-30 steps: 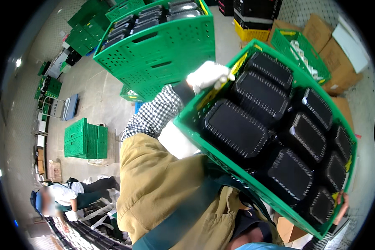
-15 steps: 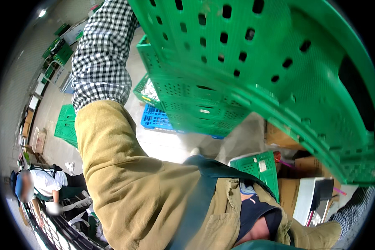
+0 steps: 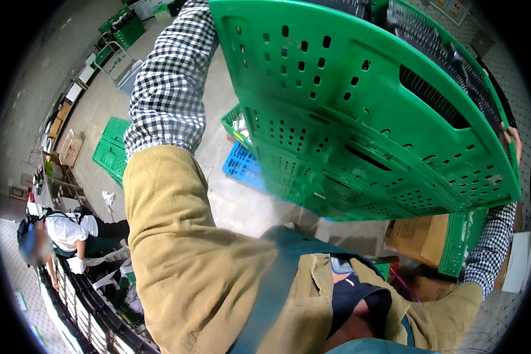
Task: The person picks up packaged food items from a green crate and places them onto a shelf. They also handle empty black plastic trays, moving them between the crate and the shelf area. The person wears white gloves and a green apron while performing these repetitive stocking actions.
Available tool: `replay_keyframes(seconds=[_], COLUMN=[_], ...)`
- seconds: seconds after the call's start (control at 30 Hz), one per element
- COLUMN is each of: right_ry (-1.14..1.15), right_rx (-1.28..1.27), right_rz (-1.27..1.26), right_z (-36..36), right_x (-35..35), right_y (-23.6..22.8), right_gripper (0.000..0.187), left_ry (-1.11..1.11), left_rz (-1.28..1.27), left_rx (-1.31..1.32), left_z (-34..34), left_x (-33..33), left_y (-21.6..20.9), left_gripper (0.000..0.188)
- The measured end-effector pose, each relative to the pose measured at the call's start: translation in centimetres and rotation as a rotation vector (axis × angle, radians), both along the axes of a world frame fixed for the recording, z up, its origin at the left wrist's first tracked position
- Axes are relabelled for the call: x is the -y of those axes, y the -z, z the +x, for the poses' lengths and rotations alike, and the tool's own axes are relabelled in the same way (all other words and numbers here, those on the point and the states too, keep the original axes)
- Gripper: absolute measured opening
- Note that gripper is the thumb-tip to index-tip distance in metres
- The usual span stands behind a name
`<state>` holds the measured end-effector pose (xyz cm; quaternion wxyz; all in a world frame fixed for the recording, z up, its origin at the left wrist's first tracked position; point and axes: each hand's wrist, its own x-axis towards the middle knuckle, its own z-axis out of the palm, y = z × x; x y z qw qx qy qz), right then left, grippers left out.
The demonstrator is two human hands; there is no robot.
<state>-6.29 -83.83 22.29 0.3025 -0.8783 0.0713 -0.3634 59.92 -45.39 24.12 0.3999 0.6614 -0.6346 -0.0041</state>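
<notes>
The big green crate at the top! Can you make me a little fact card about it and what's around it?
Thing: green crate with holes
Inside: black containers
Right hand: gripping the crate's right end
Left hand: out of view; checked sleeve reaches up
Below: stacked green crates
Stack's foot: blue pallet
Far left: person in white shirt

This looks like a warehouse or packing hall. Green crates [image 3: 389, 112] fill the centre and upper right of the frame, with a blue pallet [image 3: 240, 163] left of centre on the grey floor [image 3: 230, 206]; a trolley [image 3: 128, 76] stands at upper left, cardboard boxes [image 3: 419, 239] at lower right, and a worker [image 3: 71, 232] at lower left.
</notes>
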Motion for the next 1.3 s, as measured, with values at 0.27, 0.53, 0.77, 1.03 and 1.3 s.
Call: replay_keyframes(seconds=[0.27, 0.53, 0.77, 1.03, 1.3], right_ry=[-0.245, -0.230, -0.143, 0.101, 0.414], right_rx=[0.199, 0.510, 0.497, 0.494, -0.113], right_rz=[0.473, 0.719, 0.477, 0.180, 0.533], right_z=[-0.5, 3.2, 4.8, 3.6, -8.2], right_x=[-7.4, -15.3, -15.7, -14.4, -24.0], right_y=[2.7, -1.8, -1.8, -0.3, 25.0], right_gripper=[0.059, 0.082, 0.083, 0.068, 0.055], left_ry=[-0.050, -0.218, -0.313, -0.416, -0.537], left_rz=[-0.525, -0.499, -0.443, -0.581, -0.291], left_rx=[-1.002, -1.151, -1.027, -0.822, -0.508], left_z=[-12.2, -13.8, -13.3, -14.2, -11.8], left_x=[-11.6, -8.5, -10.0, -8.1, -9.4], left_y=[10.3, 15.9, 16.1, 15.1, 27.8], left_gripper=[0.062, 0.088, 0.087, 0.094, 0.069])
